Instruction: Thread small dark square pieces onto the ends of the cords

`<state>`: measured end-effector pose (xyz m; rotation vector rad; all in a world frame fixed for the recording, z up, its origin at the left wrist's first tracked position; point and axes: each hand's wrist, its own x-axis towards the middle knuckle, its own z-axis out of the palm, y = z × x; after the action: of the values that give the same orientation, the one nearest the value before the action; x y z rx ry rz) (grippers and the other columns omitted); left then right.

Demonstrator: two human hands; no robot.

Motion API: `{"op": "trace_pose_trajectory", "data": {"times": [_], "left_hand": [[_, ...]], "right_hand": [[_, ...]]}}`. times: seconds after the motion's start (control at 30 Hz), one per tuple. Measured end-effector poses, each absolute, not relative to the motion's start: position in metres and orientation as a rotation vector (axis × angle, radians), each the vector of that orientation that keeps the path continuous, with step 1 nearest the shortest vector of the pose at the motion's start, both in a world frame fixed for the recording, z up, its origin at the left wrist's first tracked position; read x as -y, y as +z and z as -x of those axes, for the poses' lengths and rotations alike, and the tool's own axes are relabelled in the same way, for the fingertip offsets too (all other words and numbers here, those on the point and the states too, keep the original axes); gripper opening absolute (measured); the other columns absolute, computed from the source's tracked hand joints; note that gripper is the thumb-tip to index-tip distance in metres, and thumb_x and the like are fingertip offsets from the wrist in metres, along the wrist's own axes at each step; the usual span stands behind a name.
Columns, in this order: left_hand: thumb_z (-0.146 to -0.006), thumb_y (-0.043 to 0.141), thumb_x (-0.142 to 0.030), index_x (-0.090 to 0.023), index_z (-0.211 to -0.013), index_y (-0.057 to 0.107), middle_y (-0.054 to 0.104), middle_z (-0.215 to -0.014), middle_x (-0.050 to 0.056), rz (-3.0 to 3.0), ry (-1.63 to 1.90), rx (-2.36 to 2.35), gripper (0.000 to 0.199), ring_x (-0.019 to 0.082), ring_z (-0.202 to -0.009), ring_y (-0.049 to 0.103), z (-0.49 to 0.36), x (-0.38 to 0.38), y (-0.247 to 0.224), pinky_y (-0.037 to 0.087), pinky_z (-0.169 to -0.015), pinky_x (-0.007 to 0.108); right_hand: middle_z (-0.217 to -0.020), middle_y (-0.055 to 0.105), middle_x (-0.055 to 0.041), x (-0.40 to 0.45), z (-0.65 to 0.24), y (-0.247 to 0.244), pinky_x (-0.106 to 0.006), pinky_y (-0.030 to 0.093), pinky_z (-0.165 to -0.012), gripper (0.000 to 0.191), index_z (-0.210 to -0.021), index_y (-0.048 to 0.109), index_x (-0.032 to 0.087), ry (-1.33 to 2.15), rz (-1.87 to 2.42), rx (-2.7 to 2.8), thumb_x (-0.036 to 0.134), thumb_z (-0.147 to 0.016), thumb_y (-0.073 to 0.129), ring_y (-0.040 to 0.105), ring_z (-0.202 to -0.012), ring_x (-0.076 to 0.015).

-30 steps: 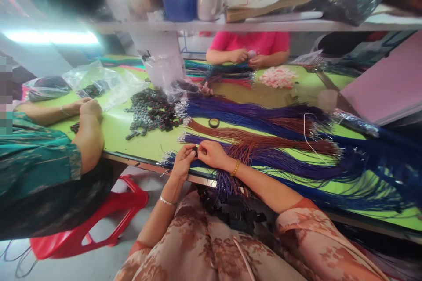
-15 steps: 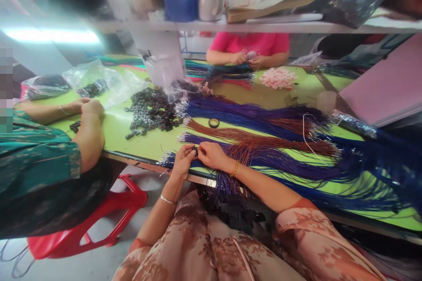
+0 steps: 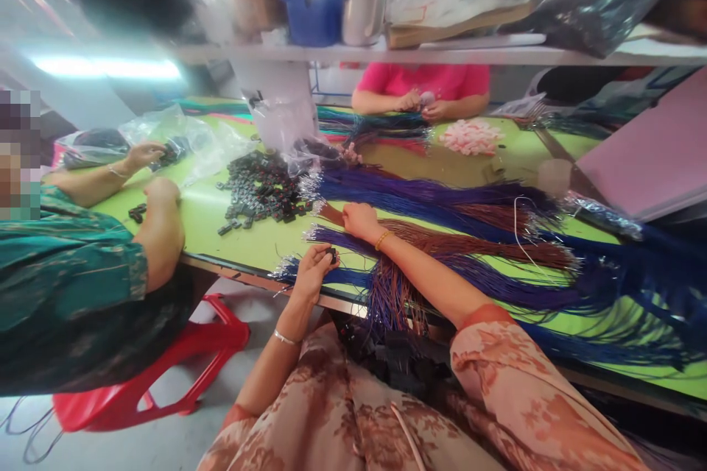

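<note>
Close to the table's front edge, my left hand (image 3: pixel 312 272) is closed around a small black plastic connector housing (image 3: pixel 331 255), held between thumb and fingers. Thin wire shows beside the housing. Further in over the table, my right hand (image 3: pixel 360 221) lies on the bundle of brown wires (image 3: pixel 436 234), near their metal-tipped ends. Its fingers are curled down and together; what lies between the fingertips is hidden. Blue and purple wires (image 3: pixel 353 239) run between my two hands. More brown and purple wires (image 3: pixel 392 298) hang over the table edge before my lap.
A heap of black connector housings (image 3: pixel 262 188) lies to the left. Beyond the wires are a roll of tape, partly covered, and a pile of pale pink pieces (image 3: pixel 471 137). A co-worker's arm (image 3: pixel 160 228) rests at left; a person in pink sits opposite. A shelf (image 3: pixel 442 53) crosses above.
My right hand has left my left hand and moved up and away onto the brown wires. My left hand keeps the black housing. The left co-worker's hands have come apart.
</note>
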<state>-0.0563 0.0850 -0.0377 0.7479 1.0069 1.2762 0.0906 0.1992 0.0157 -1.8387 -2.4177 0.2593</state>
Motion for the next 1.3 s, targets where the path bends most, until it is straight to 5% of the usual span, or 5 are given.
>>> {"op": "trace_pose_trajectory", "data": {"times": [0.9,1.3], "left_hand": [[-0.067,0.078,-0.032,-0.015,-0.099,0.06,0.068,-0.087,0.006,-0.797,1.265,-0.991,0.04,0.014,-0.079,0.064,0.048,-0.084,-0.022,0.052,-0.079,0.031],[-0.065,0.08,-0.031,-0.015,-0.098,0.06,0.068,-0.085,0.005,-0.739,1.252,-0.97,0.042,0.015,-0.08,0.065,0.05,-0.085,-0.024,0.051,-0.079,0.03]], "right_hand": [[-0.101,0.069,-0.0164,-0.2,-0.099,0.016,-0.031,0.043,-0.076,0.025,-0.106,0.06,0.014,0.22,1.804,2.459,0.027,-0.09,0.046,0.065,-0.091,-0.0266],[-0.076,0.066,-0.0004,-0.208,-0.074,0.026,-0.021,0.035,-0.061,0.011,-0.08,0.061,0.016,0.67,1.263,2.056,0.022,-0.081,0.052,0.054,-0.065,-0.011]]}}
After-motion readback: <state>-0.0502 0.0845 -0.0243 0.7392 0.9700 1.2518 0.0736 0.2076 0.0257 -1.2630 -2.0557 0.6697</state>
